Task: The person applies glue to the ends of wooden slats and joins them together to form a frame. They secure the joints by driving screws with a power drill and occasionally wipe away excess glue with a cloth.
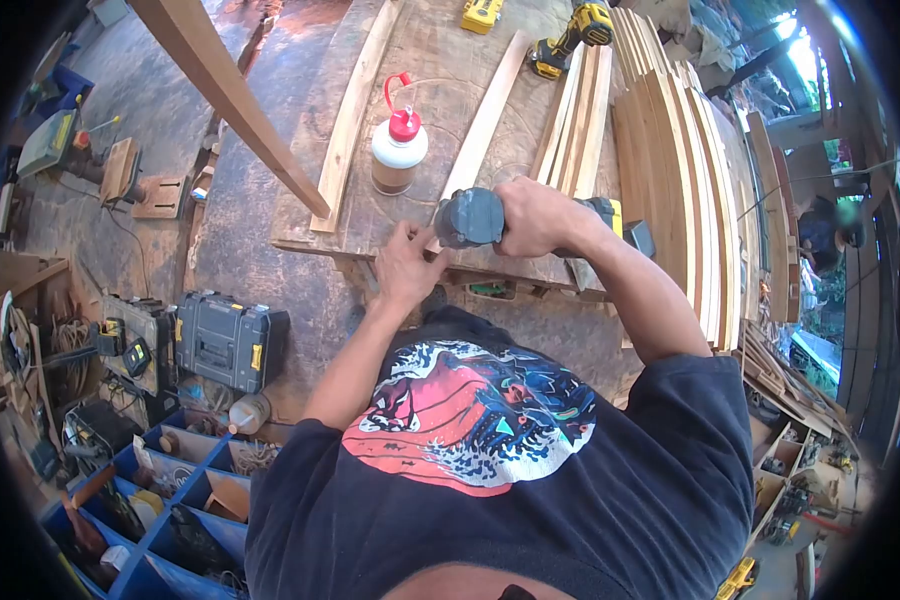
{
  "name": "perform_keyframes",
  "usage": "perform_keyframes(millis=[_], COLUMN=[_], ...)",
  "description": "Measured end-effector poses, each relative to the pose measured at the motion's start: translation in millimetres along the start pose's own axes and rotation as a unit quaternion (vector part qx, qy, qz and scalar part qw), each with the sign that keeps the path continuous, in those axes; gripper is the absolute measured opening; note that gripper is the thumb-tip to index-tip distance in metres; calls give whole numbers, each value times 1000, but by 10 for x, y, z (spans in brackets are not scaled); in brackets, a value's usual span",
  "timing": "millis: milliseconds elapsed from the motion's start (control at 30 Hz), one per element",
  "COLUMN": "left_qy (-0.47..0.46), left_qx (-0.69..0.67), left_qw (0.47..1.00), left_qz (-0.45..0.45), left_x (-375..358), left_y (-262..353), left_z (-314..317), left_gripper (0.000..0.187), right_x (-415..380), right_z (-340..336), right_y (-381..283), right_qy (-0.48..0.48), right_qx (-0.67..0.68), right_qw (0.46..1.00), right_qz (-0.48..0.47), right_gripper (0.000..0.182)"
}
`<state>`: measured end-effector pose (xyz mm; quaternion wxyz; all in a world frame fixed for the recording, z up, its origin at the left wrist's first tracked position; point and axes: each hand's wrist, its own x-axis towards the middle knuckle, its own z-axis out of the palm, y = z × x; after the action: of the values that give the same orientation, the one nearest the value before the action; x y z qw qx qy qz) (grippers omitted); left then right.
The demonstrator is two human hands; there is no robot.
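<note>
My right hand (540,218) is closed around a dark grey power tool (472,218) with a rounded top; its exact kind does not show from above. The tool stands over the near end of a pale wooden strip (485,120), hiding part of it. My left hand (408,265) is at that near end, beside the tool, with thumb and fingers pinched on the strip. Left of the strip stands a white glue bottle (400,152) with a red cap. Beyond it lies another wooden strip (355,105), crossed by a slanting wooden post (235,105).
A yellow-and-black cordless drill (573,40) sits at the back of the worktable (300,210). Stacked boards (670,180) fill the right side. Below left are a dark tool case (222,338) and a blue compartment box (185,470).
</note>
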<state>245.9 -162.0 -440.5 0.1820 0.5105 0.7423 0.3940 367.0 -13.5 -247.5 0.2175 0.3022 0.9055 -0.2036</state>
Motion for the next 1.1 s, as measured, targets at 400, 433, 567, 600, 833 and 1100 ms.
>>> perform_keyframes(millis=[400,433,567,600,833,1100], left_qy=[11,14,12,15,14,26], left_qx=[1,0,-15,-12,-21,-9], left_qw=[1000,1000,1000,1000,1000,1000], left_qz=[15,15,8,11,3,3], left_x=[-9,-6,-11,-8,-8,-13], left_y=[-5,0,5,2,33,-6], left_z=[10,10,-1,2,-14,16], left_gripper=[38,38,38,38,39,43], right_x=[7,-3,20,28,67,69], right_z=[-81,-81,-40,-36,15,-36], right_y=[-14,-16,54,55,62,43], right_qy=[-23,-15,-16,-16,-15,-28], right_qx=[6,1,3,3,1,8], right_qw=[999,999,1000,1000,1000,1000], right_qz=[31,33,15,15,-9,-6], right_gripper=[34,34,34,34,27,27])
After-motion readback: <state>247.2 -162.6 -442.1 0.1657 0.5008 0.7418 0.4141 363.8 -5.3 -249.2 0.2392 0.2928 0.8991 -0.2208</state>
